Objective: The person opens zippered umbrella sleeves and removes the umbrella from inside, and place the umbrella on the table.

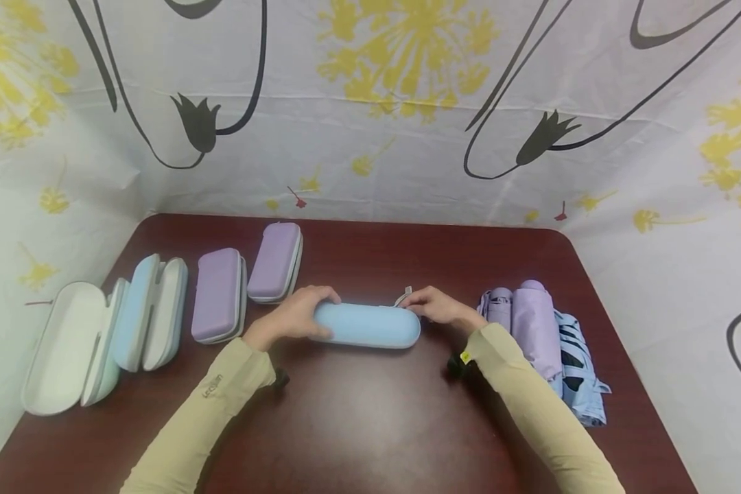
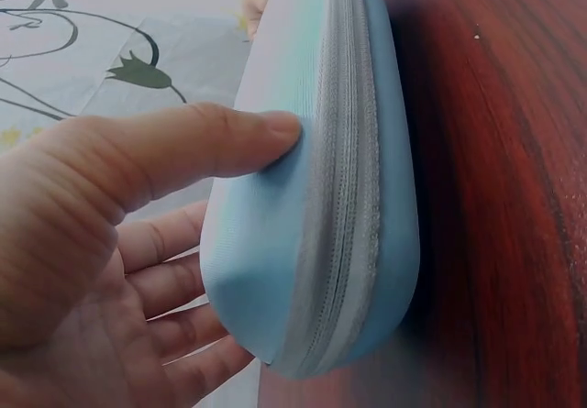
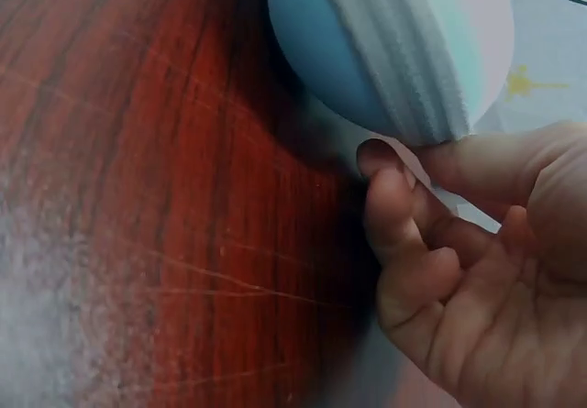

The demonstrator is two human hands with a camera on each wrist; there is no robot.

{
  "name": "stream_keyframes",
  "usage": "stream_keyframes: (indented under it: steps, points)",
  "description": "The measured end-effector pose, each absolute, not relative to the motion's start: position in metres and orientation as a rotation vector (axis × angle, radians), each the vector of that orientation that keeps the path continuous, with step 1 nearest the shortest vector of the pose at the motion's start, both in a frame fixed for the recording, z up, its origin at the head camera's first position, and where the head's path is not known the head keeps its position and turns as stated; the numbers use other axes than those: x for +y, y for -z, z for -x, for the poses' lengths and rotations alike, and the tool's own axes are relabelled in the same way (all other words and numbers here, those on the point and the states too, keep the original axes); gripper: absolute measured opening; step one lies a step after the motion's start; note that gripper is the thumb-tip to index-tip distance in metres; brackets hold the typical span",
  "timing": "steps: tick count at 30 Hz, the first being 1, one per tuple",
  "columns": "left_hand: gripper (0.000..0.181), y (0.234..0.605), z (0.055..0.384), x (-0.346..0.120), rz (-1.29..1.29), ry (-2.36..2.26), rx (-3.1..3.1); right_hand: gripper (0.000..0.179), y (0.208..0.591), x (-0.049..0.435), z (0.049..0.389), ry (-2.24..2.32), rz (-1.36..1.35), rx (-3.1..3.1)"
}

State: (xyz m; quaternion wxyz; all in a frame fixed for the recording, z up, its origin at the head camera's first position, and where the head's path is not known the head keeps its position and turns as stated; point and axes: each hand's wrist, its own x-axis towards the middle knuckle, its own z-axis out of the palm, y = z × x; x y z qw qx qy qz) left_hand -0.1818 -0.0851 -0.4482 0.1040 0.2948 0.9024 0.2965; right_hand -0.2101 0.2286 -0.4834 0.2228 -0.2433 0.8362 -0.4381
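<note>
A light blue zippered hard case (image 1: pixel 367 326) lies closed across the middle of the table. My left hand (image 1: pixel 302 312) grips its left end; in the left wrist view the thumb (image 2: pixel 229 137) presses one side of the shell beside the grey zipper (image 2: pixel 344 179), with the fingers around the other side. At the back right corner, my right hand (image 1: pixel 437 305) has thumb and forefinger pinched at the zipper's end. The zipper pull itself is hidden by those fingers in the right wrist view. A small pale strap (image 1: pixel 403 296) sticks up beside the fingertips.
Two purple zippered cases (image 1: pixel 216 295) (image 1: pixel 274 261) lie left of the blue case. Farther left, an open blue case (image 1: pixel 160 312) and an open pale green case (image 1: pixel 68 350) stand near the edge. Folded umbrellas, purple (image 1: pixel 534 322) and blue (image 1: pixel 580 374), lie at the right.
</note>
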Motion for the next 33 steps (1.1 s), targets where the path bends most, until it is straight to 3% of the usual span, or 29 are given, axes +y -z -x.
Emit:
stream_keyframes:
  steps: [21,33]
  points:
    - [0.058,0.451,0.174,-0.077,-0.912,-0.730,2.787,0.005,0.490,0.224,0.199,1.021,1.056,2.950]
    - [0.057,0.457,0.173,-0.077,-0.901,-0.716,2.855,0.006,0.489,0.230,0.177,0.971,0.791,3.125]
